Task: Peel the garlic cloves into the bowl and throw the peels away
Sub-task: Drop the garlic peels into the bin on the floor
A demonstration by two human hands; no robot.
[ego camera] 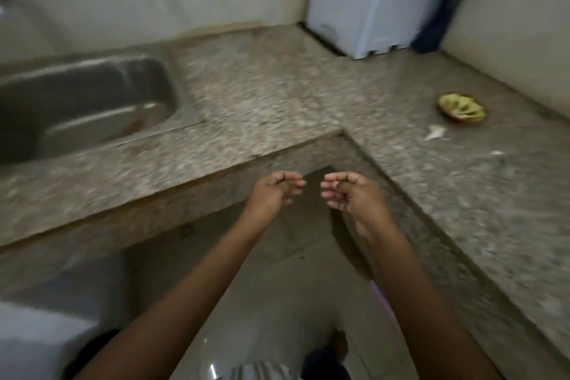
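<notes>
While the left hand (279,188) and right hand (345,191) hang loosely curled, apparently empty, the bowl (462,120) sits ahead-right on the granite counter (431,182), nearer the right hand, beside white peel scraps (435,133).

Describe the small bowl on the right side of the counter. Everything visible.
The bowl is small, round and shallow, yellow-green inside with a brownish outer wall; the blur hides its material. It sits upright on the speckled stone countertop. Pale shapes lie inside, too blurred to name. White scraps lie on the counter nearby, not touching it. The left hand and right hand are well away from it.
</notes>
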